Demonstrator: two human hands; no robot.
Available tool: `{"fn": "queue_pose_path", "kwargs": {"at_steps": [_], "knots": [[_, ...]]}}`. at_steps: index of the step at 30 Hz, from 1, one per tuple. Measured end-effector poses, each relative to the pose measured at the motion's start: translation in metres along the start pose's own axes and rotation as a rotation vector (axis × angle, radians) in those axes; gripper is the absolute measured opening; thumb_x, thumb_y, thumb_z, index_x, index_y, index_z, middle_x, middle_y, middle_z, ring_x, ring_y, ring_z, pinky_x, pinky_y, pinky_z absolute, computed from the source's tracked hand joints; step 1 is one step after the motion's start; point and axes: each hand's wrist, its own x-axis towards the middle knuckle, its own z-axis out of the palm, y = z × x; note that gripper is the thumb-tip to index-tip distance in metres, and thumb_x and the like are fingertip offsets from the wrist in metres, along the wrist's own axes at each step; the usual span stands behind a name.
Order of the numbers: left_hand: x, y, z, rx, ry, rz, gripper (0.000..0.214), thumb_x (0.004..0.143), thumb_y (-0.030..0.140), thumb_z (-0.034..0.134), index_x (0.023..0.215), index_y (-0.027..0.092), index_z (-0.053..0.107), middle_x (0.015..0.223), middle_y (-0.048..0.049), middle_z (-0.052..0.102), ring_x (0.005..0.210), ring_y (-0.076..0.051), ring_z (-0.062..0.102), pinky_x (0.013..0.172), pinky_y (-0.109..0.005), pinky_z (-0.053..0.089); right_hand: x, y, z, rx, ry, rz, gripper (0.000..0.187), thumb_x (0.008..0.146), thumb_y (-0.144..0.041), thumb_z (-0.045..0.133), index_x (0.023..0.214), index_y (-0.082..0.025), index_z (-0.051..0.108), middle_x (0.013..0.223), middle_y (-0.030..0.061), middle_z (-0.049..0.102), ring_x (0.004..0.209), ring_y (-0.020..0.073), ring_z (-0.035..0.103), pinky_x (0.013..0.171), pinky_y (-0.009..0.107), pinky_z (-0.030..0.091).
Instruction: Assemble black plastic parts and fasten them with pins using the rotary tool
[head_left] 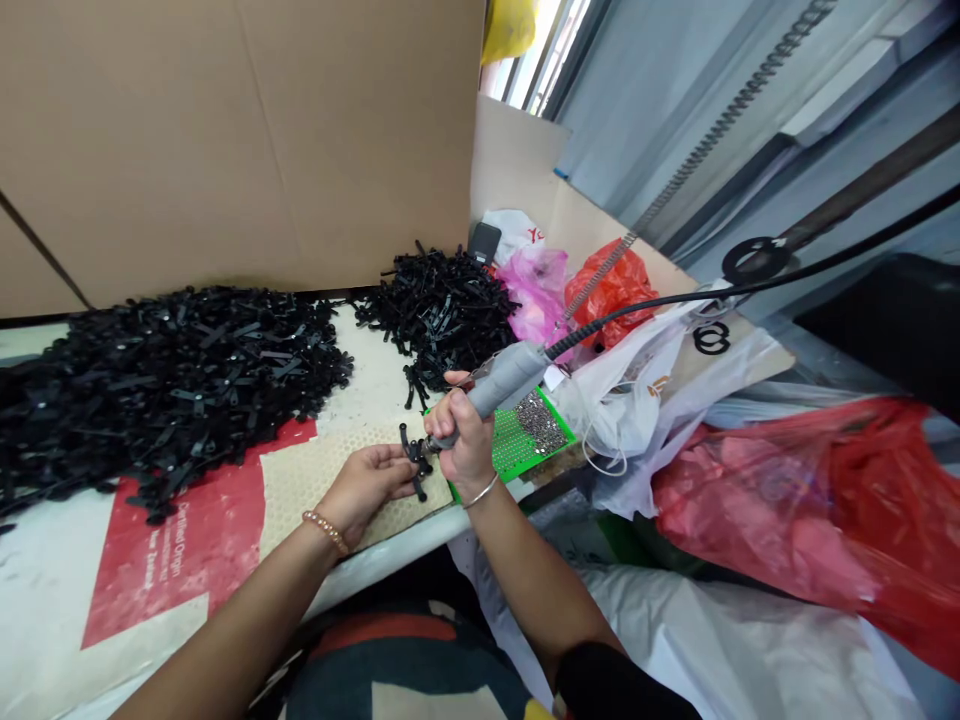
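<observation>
My right hand [466, 440] is wrapped round a grey electric screwdriver [510, 378], held tilted with its tip down to the left. Between the fingers of my left hand [373, 482] is a small black plastic part [414, 462] with several arms. The screwdriver's tip meets this part or lies very close to it; my fingers partly hide the contact. Both hands are over a cream textured mat [300, 490]. Just right of them lies a green perforated tray [517, 455] with many small metal screws [541, 425] gathered at its right end.
A wide heap of black parts [202, 390] covers the left of the table, and a smaller heap [450, 310] lies behind my hands. A cardboard wall [247, 140] closes the back. The screwdriver's black cable [750, 288] and a coiled spring [697, 150] run up right. Plastic bags [810, 510] crowd the right.
</observation>
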Motion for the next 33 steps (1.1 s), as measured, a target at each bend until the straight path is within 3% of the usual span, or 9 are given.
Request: {"fn": "queue_pose_path", "kwargs": {"at_steps": [6,18,24,33], "knots": [[0.000,0.000,0.001,0.000,0.007,-0.005,0.023,0.059,0.012,0.078,0.081,0.010,0.069,0.075,-0.0049,0.070,0.066,-0.011,0.063,0.064,-0.020,0.053,0.001,0.002,0.000,0.025,-0.007,-0.023,0.028,0.076,-0.038,0.066,0.095,-0.020,0.055,0.047,-0.0107,0.036,0.040,0.0070,0.031,0.044,0.020,0.034],[0.000,0.001,0.001,-0.010,0.011,-0.008,0.023,0.060,0.010,0.078,0.080,0.010,0.069,0.074,-0.0044,0.070,0.066,-0.012,0.064,0.064,-0.021,0.053,-0.001,0.006,0.001,-0.049,0.009,0.023,0.036,0.071,-0.044,0.068,0.093,-0.020,0.052,0.044,-0.0114,0.035,0.038,0.0080,0.033,0.042,0.021,0.033],[0.004,-0.003,-0.003,0.029,-0.022,-0.002,0.026,0.060,0.015,0.079,0.082,0.010,0.069,0.078,-0.0072,0.071,0.071,-0.014,0.065,0.067,-0.022,0.054,-0.003,0.010,-0.001,-0.088,-0.058,-0.016,0.032,0.076,-0.042,0.066,0.095,-0.021,0.051,0.047,-0.0103,0.038,0.039,0.0088,0.036,0.042,0.022,0.035],[0.008,-0.003,-0.003,0.054,0.011,-0.006,0.024,0.054,0.015,0.081,0.072,0.010,0.067,0.070,-0.0051,0.069,0.062,-0.013,0.064,0.061,-0.022,0.054,-0.001,0.018,-0.015,-0.097,-0.286,0.021,0.019,0.083,-0.036,0.062,0.092,-0.021,0.051,0.050,-0.0103,0.039,0.040,0.0065,0.035,0.044,0.021,0.035]]}}
